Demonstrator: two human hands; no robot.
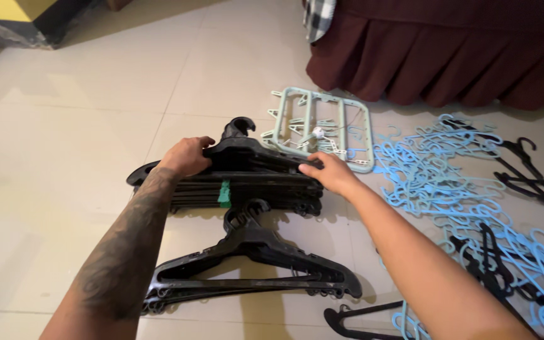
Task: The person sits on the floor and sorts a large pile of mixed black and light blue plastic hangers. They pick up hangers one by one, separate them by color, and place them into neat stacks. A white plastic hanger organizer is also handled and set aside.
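Centre frame: black hanger stack (240, 179) on the floor (64, 157). Left hand (187, 156) and right hand (332, 173), fingers clenched on opposite ends, squaring it. A smaller black pile (253, 267) lies below; blue hangers (448, 182) loose at right, apparently sorted by colour.

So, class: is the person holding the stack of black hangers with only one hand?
No: the left hand and right hand grip opposite ends of the black hanger stack.

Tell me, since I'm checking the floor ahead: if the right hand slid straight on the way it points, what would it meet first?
The right hand rests on the black hanger stack, pointing up and left. Just beyond it lies the pale green clip rack, probably the first thing met, though depth is hard to judge.
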